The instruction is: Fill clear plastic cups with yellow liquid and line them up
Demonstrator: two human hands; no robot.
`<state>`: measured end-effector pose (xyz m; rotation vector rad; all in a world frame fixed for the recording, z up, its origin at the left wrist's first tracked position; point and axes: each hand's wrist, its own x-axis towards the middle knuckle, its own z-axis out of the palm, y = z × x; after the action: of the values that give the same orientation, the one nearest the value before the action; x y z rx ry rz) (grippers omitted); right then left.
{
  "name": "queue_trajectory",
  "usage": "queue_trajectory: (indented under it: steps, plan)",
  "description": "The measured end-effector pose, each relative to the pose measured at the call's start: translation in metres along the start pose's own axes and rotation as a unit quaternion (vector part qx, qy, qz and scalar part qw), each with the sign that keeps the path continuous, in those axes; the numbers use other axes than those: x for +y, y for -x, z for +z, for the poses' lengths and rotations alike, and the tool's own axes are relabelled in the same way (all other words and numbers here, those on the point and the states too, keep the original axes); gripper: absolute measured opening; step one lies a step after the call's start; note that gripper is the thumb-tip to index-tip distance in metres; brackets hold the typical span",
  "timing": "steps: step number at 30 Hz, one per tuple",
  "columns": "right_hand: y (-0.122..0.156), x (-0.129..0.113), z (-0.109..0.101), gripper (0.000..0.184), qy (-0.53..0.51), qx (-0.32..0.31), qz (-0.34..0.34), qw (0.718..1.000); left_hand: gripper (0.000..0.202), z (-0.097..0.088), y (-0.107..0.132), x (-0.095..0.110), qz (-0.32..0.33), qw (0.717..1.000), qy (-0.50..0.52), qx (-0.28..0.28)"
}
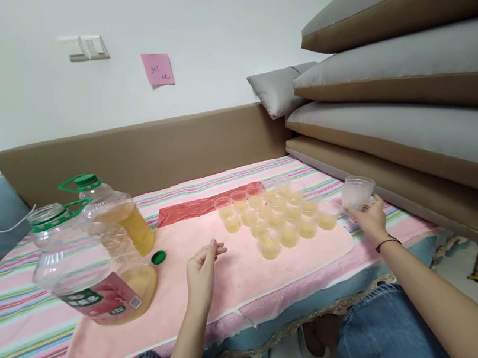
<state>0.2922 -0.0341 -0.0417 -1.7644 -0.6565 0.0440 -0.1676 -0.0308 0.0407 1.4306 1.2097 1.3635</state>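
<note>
Room lies open on the pink towel (235,275) between the jug (93,266) at the left and the cluster of filled cups (275,215) at the right; the left hand (201,271) rests there, fingers (213,247) loosely together and holding nothing. The towel's near edge runs close to the bed's (18,355) front edge, above the person's knees. The right hand (368,219) is past the towel's right edge, fingers clamped on an empty clear cup (357,191) held just above the striped cover, near the stacked cushions (413,111), which close off that side.

A second jug (118,212), capped green, stands behind the first and is partly hidden by it. A loose green cap (158,257) lies just beside the near jug, whose mouth is open. Far cups blur together, so their count cannot be told. A red sheet (189,209) lies behind the towel.

A brown headboard (149,150) backs the bed; above it a white wall carries a switch (87,47) and a pink note (157,69).
</note>
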Motion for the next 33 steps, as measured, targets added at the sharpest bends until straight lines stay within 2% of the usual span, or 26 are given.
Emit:
queue_trajectory:
  steps: [3, 6, 8, 11, 12, 14, 16, 18, 20, 23, 28, 33]
  plan:
    - [0.009, -0.016, -0.015, 0.084, -0.053, 0.026, 0.018, 0.998, 0.046, 0.001, 0.005, 0.004, 0.001, 1.0, 0.011, 0.003]
    - [0.026, -0.043, -0.031, 0.071, -0.122, -0.003, -0.005, 0.993, 0.043, 0.003, 0.009, 0.008, -0.003, 1.0, 0.024, -0.001]
    - [0.046, -0.065, -0.036, 0.071, -0.164, -0.061, -0.036, 0.984, 0.038, 0.005, 0.01, 0.011, -0.001, 0.999, 0.032, -0.01]
    - [0.094, -0.093, -0.032, 0.067, -0.195, -0.211, -0.063, 0.956, 0.034, 0.009, 0.012, 0.013, 0.004, 0.998, 0.046, -0.034]
    - [0.112, -0.101, -0.028, 0.066, -0.203, -0.275, -0.064, 0.937, 0.035, 0.01, 0.013, 0.014, 0.003, 0.998, 0.053, -0.045]
    - [0.149, -0.111, -0.018, 0.062, -0.237, -0.443, -0.06, 0.862, 0.038, 0.012, 0.015, 0.015, 0.0, 0.994, 0.072, -0.077]
    - [0.179, -0.114, -0.008, 0.062, -0.25, -0.544, -0.045, 0.8, 0.044, 0.012, 0.018, 0.016, -0.007, 0.987, 0.104, -0.124]
    - [0.198, -0.112, -0.002, 0.063, -0.247, -0.602, -0.033, 0.758, 0.055, 0.013, 0.02, 0.017, -0.024, 0.975, 0.137, -0.172]
    - [0.207, -0.108, 0.002, 0.064, -0.244, -0.635, -0.025, 0.733, 0.067, 0.014, 0.023, 0.018, -0.048, 0.966, 0.153, -0.203]
    - [0.209, -0.103, 0.002, 0.061, -0.245, -0.654, -0.02, 0.715, 0.076, 0.016, 0.026, 0.018, -0.085, 0.96, 0.162, -0.213]
    - [0.208, -0.102, 0.001, 0.059, -0.231, -0.655, -0.025, 0.719, 0.08, 0.021, 0.027, 0.015, -0.111, 0.958, 0.177, -0.199]
    - [0.209, -0.101, -0.001, 0.06, -0.221, -0.661, -0.026, 0.717, 0.081, 0.025, 0.026, 0.011, -0.104, 0.961, 0.174, -0.189]
